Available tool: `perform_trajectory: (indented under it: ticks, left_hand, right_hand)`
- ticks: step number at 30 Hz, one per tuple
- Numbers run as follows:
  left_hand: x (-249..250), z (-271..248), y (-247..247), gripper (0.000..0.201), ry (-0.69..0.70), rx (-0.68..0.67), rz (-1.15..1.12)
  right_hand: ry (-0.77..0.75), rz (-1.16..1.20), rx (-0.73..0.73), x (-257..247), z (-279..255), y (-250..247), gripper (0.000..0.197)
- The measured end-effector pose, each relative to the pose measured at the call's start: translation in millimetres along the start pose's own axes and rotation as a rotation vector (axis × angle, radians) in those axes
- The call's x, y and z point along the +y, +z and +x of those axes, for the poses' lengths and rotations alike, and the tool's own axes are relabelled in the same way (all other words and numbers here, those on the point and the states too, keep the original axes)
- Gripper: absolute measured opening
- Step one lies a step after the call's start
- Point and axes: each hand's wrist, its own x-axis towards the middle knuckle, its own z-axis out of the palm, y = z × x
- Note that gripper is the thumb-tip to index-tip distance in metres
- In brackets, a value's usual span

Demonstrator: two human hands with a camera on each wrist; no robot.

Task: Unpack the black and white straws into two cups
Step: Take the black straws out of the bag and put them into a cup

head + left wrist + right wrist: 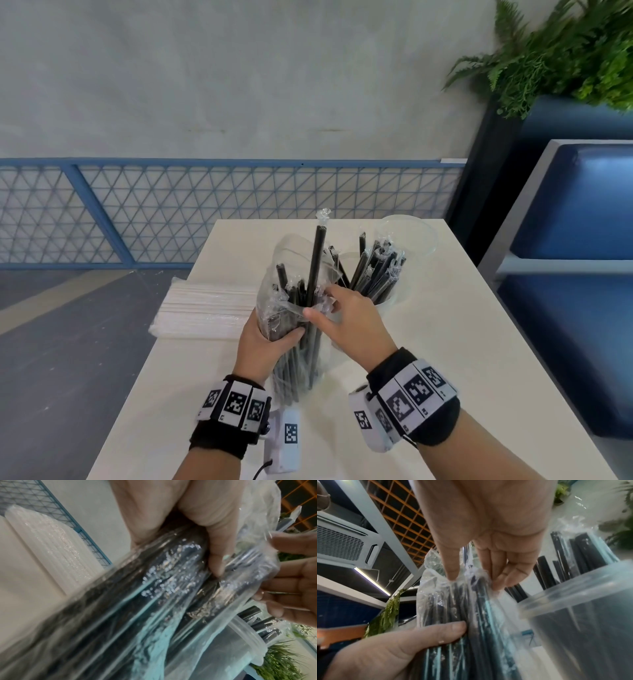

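- Gripping bag of black straws (297, 346) upright, left hand (263, 337) curled round it
- right hand (349, 317) fingers (498, 582) pinching straw tops in bag mouth
- cup (394, 294) of black straws beside
- white straws (205, 310) on surface (445, 377)

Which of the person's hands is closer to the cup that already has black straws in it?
Right. The right hand reaches into the bag's mouth, just beside the cup with black straws; the left hand grips the bag on its far side.

Grey wall (239, 68), blue mesh railing (205, 212)
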Motion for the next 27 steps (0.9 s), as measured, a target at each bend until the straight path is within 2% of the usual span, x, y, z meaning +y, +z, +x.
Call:
perform_trajectory:
  ticks: [4,7,11,12,14,17,23,27]
  left_hand:
    - [1,0,-1,0.051,-0.005,-0.05,0.051]
    - [1,0,-4,0.05,-0.013,-0.071,0.054]
    - [1,0,-7,0.044,-0.01,-0.08,0.033]
    - [1,0,-6,0.043,-0.008,-0.089,0.026]
    - [1,0,-6,0.045,-0.004,-0.107,0.033]
    - [1,1,-6,0.045,0.0,-0.133,0.081]
    - [-2,4,-10,0.041,-0.008,-0.148,0.112]
    - [-3,6,-10,0.035,-0.041,-0.13,0.079]
  right_hand:
    - [-0.055,-0.021,0.066,-1,3,6,0.048]
    - [-0.059,0.004,0.082,-4,8,8,0.031]
    - [0.026,0.065,-0.179,-5,14,5,0.026]
    - [0.032,0.081,-0.238,-4,15,6,0.033]
    - [0.034,0.15,-0.29,-2,15,9,0.035]
    - [0.066,0.27,-0.227,0,13,15,0.023]
    - [0.153,0.283,-0.06,7,9,36,0.022]
    - [0.234,0.447,0.058,1,6,36,0.018]
